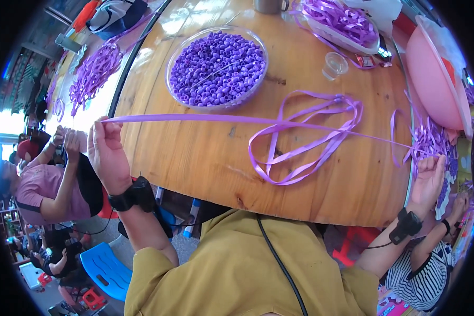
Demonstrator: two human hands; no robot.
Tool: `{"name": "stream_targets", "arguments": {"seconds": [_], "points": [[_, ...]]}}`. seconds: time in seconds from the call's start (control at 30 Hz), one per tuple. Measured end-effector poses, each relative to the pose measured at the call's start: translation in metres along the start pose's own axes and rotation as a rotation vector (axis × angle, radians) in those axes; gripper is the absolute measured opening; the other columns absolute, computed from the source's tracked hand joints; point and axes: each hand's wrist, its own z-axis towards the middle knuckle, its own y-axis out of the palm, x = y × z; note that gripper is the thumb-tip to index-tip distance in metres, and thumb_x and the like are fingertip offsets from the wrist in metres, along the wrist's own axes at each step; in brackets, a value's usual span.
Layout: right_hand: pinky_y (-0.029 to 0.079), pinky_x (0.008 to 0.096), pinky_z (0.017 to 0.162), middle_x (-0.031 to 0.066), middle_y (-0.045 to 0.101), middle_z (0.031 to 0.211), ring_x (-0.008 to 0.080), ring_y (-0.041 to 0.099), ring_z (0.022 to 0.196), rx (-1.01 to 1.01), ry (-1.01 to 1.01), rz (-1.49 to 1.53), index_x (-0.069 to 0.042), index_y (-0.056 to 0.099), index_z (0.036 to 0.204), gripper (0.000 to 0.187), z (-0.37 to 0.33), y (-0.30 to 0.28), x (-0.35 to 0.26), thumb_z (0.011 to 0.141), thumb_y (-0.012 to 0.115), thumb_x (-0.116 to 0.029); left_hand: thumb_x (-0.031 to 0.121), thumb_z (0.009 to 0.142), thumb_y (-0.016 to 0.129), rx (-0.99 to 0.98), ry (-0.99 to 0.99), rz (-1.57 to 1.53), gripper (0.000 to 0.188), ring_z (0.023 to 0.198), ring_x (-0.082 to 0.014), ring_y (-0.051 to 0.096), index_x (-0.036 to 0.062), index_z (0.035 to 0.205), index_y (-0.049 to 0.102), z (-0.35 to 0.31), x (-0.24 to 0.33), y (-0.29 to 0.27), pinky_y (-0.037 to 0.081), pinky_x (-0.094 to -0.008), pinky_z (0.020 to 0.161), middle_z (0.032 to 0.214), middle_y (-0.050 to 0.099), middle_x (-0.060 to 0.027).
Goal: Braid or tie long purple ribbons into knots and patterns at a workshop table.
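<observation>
A long purple ribbon [195, 117] stretches nearly straight across the view over the wooden table [205, 168]. My left hand [108, 155] pinches one part of it at the table's left side. Out at the right edge, my right hand [427, 181] pinches it too, with fingertips closed beside a heap of purple ribbons [429, 134]. Between the hands, loose ribbon loops [284, 183] lie on the wood, and the taut stretch passes over them. Beyond the taut ribbon stands a clear round bowl [167, 79] filled with purple beads [218, 66]; a thin needle-like rod lies across them.
At the back right are a tray of purple ribbons [342, 21], a small clear cup [334, 66] and a large pink basin [437, 79]. More ribbons [95, 73] lie on the left table. A person in pink [58, 192] sits left; another in stripes [421, 274] is at right.
</observation>
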Motion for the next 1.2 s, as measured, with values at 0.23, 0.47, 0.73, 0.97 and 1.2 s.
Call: {"name": "stream_targets", "arguments": {"seconds": [0.23, 0.47, 0.73, 0.97, 1.2], "points": [[0.041, 0.0285, 0.072, 0.0041, 0.046, 0.071, 0.0155, 0.05, 0.073, 0.395, -0.005, 0.445, -0.004, 0.046, 0.08, 0.018, -0.001, 0.042, 0.006, 0.093, 0.043, -0.016, 0.014, 0.092, 0.044, 0.07, -0.083, -0.449, 0.027, 0.095, -0.0203, 0.058, -0.0045, 0.11, 0.051, -0.014, -0.004, 0.02, 0.042, -0.0348, 0.094, 0.1, 0.06, -0.0129], [0.023, 0.0239, 0.048, -0.0008, 0.025, 0.057, 0.0093, 0.024, 0.049, -0.119, 0.14, 0.895, -0.008, 0.035, 0.069, 0.025, 0.011, 0.002, 0.023, 0.091, 0.045, -0.013, 0.011, 0.093, 0.041, -0.071, -0.334, -0.855, 0.028, 0.096, -0.0206, 0.056, -0.0029, 0.115, 0.049, -0.012, -0.004, 0.01, 0.044, -0.0316, 0.092, 0.098, 0.059, -0.0107], [0.024, 0.0232, 0.049, -0.0009, 0.03, 0.063, 0.0084, 0.027, 0.053, 0.143, 0.079, 0.387, -0.003, 0.046, 0.088, 0.026, -0.002, 0.069, 0.024, 0.094, 0.041, -0.027, 0.012, 0.092, 0.044, -0.066, -0.51, -0.992, 0.024, 0.08, -0.0162, 0.057, -0.0029, 0.11, 0.051, -0.005, -0.01, 0.029, 0.047, -0.0266, 0.08, 0.09, 0.059, -0.0081], [0.031, 0.0179, 0.058, -0.0017, 0.048, 0.074, 0.0028, 0.038, 0.063, -0.153, -0.022, -0.248, -0.002, 0.055, 0.092, 0.024, -0.036, 0.163, 0.027, 0.092, 0.046, -0.024, 0.012, 0.089, 0.051, -0.366, -0.394, -0.544, 0.022, 0.068, -0.0082, 0.052, 0.0006, 0.107, 0.055, -0.025, 0.001, 0.132, 0.041, -0.0224, 0.061, 0.088, 0.058, -0.0043], [0.031, 0.0212, 0.061, 0.0011, 0.047, 0.078, 0.0069, 0.038, 0.066, -0.528, -0.042, -0.084, 0.0, 0.053, 0.091, 0.027, -0.058, 0.202, 0.045, 0.093, 0.043, -0.025, 0.012, 0.082, 0.061, -0.748, -0.484, -0.246, 0.03, 0.078, -0.0083, 0.055, -0.0025, 0.108, 0.054, -0.063, 0.026, 0.199, 0.044, -0.0193, 0.07, 0.088, 0.057, -0.0037]]}}
